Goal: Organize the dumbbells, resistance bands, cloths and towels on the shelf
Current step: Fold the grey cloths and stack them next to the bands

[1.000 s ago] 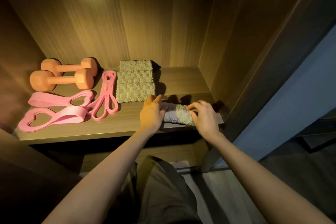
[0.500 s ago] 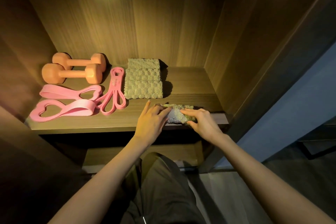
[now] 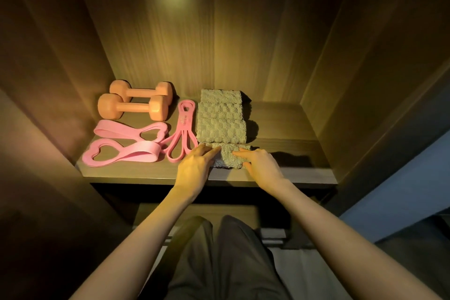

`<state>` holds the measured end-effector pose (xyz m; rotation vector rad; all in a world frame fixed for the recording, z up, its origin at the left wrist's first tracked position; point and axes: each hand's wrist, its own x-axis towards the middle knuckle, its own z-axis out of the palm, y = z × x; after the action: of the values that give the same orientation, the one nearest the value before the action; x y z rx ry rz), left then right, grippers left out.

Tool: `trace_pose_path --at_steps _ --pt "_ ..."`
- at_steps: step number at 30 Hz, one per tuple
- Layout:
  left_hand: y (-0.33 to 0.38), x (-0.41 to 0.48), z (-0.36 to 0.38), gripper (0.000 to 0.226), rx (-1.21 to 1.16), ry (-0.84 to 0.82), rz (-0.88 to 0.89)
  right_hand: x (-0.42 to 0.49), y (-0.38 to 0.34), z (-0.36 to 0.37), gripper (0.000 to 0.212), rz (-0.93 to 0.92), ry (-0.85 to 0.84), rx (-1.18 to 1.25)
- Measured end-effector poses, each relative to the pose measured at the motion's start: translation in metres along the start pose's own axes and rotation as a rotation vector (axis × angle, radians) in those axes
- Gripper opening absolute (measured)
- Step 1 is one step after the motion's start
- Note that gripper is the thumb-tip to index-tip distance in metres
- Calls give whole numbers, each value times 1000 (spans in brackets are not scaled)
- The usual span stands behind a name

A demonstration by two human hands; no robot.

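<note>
1. My left hand [image 3: 194, 168] and right hand [image 3: 261, 165] rest with straight fingers on the small cloth [image 3: 229, 157], one at each end. Neither grips it. The cloth lies near the shelf [image 3: 304, 174] front edge.
2. Its far edge touches the folded towels [image 3: 220, 117]. I judge it the last piece to settle.
3. To the left the resistance bands [image 3: 126, 143] lie flat, and the dumbbells [image 3: 136, 102] sit paired at the back, so those look done.

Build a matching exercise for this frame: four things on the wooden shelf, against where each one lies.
Things:
1 two orange dumbbells
2 two wide pink resistance bands
3 narrow pink loop band
4 small folded textured cloth

Places:
A under the left hand and right hand
B back left
C front left
D just left of the folded towel row

Pairs: 1-B, 2-C, 3-D, 4-A
</note>
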<state>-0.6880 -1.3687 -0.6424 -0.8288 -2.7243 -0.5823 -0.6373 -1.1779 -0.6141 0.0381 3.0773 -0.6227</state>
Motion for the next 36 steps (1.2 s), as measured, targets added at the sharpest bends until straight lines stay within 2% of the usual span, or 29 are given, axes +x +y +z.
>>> trace_pose_path --at_steps 9,16,22,24,28,30,32,36 --pt "-9 7 1 47 8 -11 -16 20 0 4 48 5 -11 36" --pt "-16 9 -3 62 38 -1 -9 23 -6 5 48 10 -30 80" --pt "-14 12 -8 53 34 -46 -37 16 -3 0 56 -47 -112 33" --pt "-16 12 -13 50 0 -62 -34 12 -3 -5 56 -63 -71 70" --pt "-12 17 -23 45 -93 38 -96 10 -3 -14 49 -27 144 106" --pt "-10 23 -24 47 -119 67 -124 13 -3 -13 53 9 98 71" --pt "-9 30 -20 49 -119 76 -137 18 -3 -8 57 16 -16 17" --pt "-14 45 -2 54 -134 -100 -202 32 -2 6 56 -5 -97 -31"
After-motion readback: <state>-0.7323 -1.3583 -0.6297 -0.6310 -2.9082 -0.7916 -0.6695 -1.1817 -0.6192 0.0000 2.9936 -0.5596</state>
